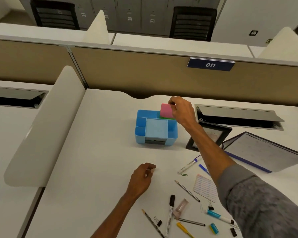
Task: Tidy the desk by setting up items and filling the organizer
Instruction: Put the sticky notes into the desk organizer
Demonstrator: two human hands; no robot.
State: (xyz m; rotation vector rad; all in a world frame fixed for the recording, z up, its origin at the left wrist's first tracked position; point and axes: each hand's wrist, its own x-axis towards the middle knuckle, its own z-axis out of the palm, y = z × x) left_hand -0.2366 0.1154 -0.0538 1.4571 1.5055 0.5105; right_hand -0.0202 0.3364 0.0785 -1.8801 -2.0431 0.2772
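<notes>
text: "011" — white digits | on: blue plate (211, 64) — partition (144, 74) top edge

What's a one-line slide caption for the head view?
Right hand holds a pink sticky-note pad at the blue organizer's rear compartment; left hand curled beside scattered pens.

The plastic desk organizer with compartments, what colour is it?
The plastic desk organizer is blue, paler in its centre tray; head view.

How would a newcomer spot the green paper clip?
Start at the blue organizer mid-desk, then come nearer and right to the first white marker, blue-capped. The paper clip lies by the marker's near end. It is small green wire; the binder clips are black.
</notes>
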